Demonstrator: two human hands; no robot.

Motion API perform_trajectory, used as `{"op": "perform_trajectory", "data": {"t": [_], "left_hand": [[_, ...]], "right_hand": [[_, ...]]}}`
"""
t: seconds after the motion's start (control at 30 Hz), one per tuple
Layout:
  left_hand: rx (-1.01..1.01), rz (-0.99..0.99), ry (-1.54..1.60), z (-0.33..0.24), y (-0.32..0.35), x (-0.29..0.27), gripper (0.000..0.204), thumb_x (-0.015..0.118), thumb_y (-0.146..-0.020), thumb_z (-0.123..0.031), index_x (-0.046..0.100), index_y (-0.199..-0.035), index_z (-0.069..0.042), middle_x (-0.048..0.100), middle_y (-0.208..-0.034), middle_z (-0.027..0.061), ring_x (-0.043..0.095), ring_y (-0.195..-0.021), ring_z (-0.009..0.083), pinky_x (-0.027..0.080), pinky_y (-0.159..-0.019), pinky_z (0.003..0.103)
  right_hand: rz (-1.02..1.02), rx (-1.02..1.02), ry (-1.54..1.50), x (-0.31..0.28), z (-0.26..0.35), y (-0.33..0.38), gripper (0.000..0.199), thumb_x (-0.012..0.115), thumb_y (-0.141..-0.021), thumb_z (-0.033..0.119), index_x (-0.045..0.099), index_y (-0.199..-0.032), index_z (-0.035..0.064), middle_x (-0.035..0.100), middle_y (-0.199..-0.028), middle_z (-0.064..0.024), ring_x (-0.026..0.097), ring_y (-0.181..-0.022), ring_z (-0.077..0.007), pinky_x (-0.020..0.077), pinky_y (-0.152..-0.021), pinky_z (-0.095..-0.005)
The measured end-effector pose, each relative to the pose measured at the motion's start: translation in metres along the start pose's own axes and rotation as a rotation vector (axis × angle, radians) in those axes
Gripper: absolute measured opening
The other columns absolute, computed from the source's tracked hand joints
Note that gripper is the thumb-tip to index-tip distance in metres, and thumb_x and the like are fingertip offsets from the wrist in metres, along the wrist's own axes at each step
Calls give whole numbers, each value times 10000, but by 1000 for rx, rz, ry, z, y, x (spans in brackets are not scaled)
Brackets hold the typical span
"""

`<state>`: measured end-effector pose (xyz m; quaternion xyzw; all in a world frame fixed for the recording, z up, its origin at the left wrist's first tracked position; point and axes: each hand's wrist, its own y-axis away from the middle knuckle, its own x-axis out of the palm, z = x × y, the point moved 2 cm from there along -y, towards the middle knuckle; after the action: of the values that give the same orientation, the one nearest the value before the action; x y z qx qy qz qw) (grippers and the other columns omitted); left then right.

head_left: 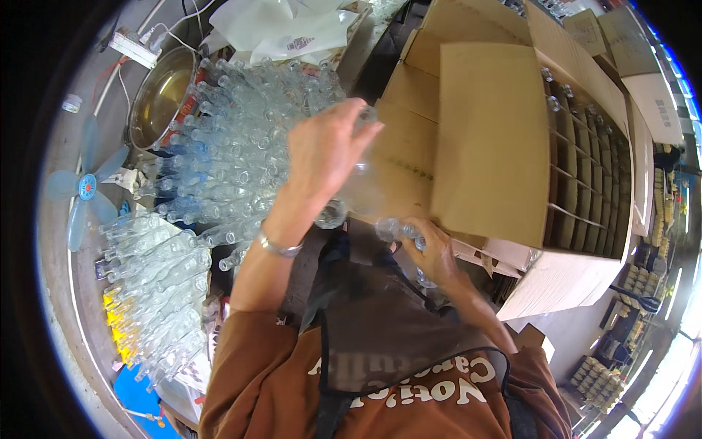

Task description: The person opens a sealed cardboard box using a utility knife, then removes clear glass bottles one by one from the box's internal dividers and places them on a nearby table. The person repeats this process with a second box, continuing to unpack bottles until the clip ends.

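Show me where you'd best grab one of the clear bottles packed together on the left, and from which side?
Probably by the slim neck, coming from the mouth end. The clear bottles crowd side against side, leaving little room for fingers around their wider bodies, while the narrower necks leave gaps to pinch into.

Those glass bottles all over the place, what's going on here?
A person is handling glass bottles bare-handed. The right hand grips at least one clear glass bottle. The left hand is raised, with clear glass at its fingertips, though blur hides how it is held. To the left, many bottles are crowded together. To the right is an open cardboard box with dividers, where a few bottle tops show in the far cells.
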<state>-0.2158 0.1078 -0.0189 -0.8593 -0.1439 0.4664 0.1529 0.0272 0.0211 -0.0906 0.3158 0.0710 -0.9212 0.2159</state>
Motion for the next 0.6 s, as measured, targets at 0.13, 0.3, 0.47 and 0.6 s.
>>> {"op": "perform_trajectory", "data": {"t": [0.13,0.3,0.47,0.6], "left_hand": [[-15,154,6,28,-5,97,301,736,-834,-288,693,-1074,-113,708,-834,77,682,-713,273,528,-612,376],[93,237,76,56,-45,193,256,719,-827,-308,651,-944,-91,678,-875,86,678,-791,310,522,-645,415],[188,357,65,62,-87,258,264,706,-837,-338,667,-971,-114,685,-939,70,681,-855,290,523,-695,418],[255,411,8,61,-103,288,292,693,-848,-381,697,-1009,-137,690,-978,60,682,-906,274,532,-717,409]], "right_hand": [[-205,146,46,45,-69,-17,234,711,-869,111,642,-1087,62,685,-1014,-144,669,-905,-308,522,-772,-384],[-405,252,-114,61,-122,-60,269,687,-879,78,618,-1139,71,669,-1047,-146,633,-974,-284,486,-860,-385],[-548,302,-19,23,-138,-121,256,674,-893,77,620,-1142,52,675,-1065,-107,636,-925,-220,511,-801,-337],[-614,397,-105,-2,-119,-165,246,663,-911,86,626,-1149,34,681,-1076,-78,643,-871,-151,539,-719,-281]]}}
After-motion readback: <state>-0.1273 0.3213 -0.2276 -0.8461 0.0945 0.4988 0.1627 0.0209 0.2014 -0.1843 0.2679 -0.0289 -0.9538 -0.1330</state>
